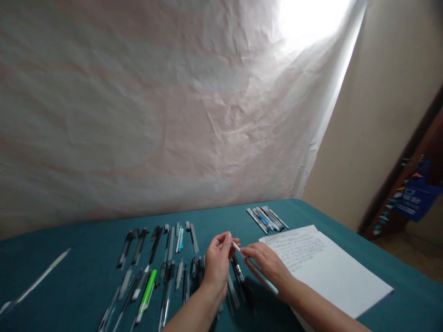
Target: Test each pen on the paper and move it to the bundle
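Pale-blue pen [267, 280] x1 btwn 2 hands [217, 262] [268, 262]

The left forearm [195, 310] slants up to the left hand [217, 262], its thumb and curled fingers pinched together. The right forearm [320, 299] comes from lower right; the right hand [269, 263], back upward, bends its fingers near the left's.

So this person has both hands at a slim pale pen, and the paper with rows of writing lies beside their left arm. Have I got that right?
Not quite: the head view shows the paper with rows of writing beside the right arm, not the left. Both hands are indeed at a slim pale pen.
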`<state>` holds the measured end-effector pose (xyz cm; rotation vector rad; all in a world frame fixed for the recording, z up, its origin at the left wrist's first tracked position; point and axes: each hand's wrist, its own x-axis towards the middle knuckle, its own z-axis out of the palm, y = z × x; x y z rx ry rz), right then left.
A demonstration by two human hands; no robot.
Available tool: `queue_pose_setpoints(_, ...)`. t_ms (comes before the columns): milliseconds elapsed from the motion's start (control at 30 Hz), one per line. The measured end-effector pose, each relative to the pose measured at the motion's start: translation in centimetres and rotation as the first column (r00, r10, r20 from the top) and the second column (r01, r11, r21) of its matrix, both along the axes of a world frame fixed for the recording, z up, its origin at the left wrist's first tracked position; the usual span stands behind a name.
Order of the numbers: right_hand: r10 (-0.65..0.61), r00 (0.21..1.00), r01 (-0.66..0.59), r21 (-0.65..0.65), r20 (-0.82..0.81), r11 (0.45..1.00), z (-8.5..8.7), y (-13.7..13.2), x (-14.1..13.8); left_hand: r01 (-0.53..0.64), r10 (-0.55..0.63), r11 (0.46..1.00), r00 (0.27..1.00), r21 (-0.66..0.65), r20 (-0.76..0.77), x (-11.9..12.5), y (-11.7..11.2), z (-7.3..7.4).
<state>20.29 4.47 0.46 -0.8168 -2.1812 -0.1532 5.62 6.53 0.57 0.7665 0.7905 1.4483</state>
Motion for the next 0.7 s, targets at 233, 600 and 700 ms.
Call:
queue_pose_setpoints(233, -0.127, 0.985, 0.022, -0.638, -0.119, 0.77, 2.4, 0.1, 0.8, -0.19, 0.193, 0.98, 0.98, 0.062, -0.049, -2.1, 2.2, 0.0)
queue_pose_setpoints(600, -0.316, 0.943, 0.317, -0.569, 0.105, 0.758, 1.8, 3.7, 3.7, -0.153, 0.183, 0.968, 0.973, 0.2, -0.141, -1.8, 1.6, -0.6)
queue_pose_setpoints(700, -0.514, 0.835, 0.53, -0.539, 0.196, 0.655, 1.6, 7.5, 7.9, -0.137, 0.178, 0.971, 0.962, 0.197, -0.209, -1.7, 1.5, -1.0)
